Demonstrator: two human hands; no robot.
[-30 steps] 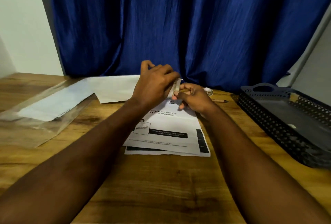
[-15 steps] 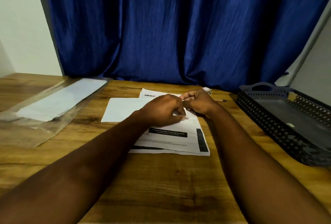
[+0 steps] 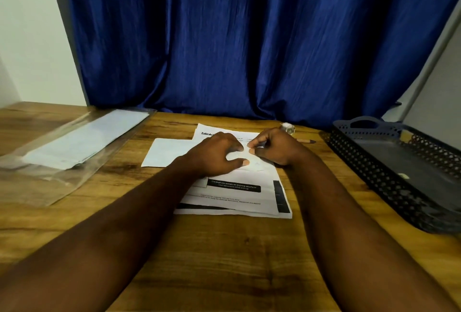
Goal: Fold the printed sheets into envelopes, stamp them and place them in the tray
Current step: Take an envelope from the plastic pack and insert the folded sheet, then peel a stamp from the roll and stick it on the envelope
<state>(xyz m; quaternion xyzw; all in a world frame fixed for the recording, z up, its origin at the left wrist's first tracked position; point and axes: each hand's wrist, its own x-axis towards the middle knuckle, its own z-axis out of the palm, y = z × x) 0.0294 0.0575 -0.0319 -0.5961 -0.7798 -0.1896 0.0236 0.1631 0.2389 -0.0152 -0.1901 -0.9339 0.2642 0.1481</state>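
Pressing flat white envelope (image 3: 169, 152) w/ spread left hand (image 3: 217, 154); right hand (image 3: 273, 148) pinching sth tiny, unclear.

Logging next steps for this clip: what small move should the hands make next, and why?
Probably press the small piece pinched by the right hand down onto the white envelope, which the left hand steadies atop the printed sheets; the tray looks nearly empty.

Home desk: wooden table (image 3: 224, 261), blue curtain (image 3: 249, 37).
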